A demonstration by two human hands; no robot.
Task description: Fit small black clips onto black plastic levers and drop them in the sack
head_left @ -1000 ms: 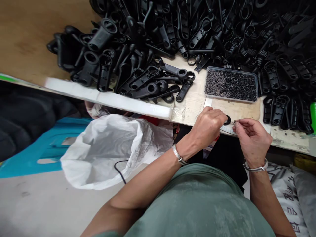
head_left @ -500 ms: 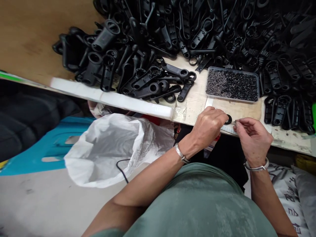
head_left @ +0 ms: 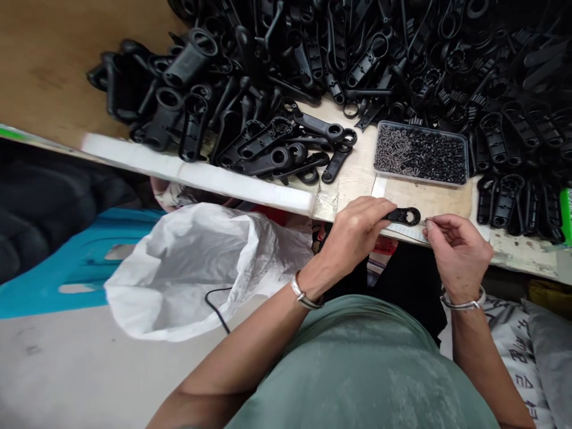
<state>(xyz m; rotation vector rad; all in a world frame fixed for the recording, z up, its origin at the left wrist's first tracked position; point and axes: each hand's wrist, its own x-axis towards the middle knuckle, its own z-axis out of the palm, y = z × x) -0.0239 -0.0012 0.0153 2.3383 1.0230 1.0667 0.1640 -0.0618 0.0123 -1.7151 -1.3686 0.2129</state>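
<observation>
Black handle piece [head_left: 397,218] sat at the tabletop's [head_left: 358,168] near edge, one end gripped by your left hand's [head_left: 351,229] fingers, while your right hand's [head_left: 460,250] fingers pinched a tiny part [head_left: 425,221]; a slack pinch could have lost it over that edge. You had one held piece, seemingly one tiny part, one tray [head_left: 420,179], and heaped black parts [head_left: 263,164] overlapping too much to count

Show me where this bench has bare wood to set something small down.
A narrow bare strip lies between the loose black parts and the clear tray. A second patch lies between the tray, the left hand and the right hand. Crowded: the heap behind and the black rows right of the tray.
</observation>
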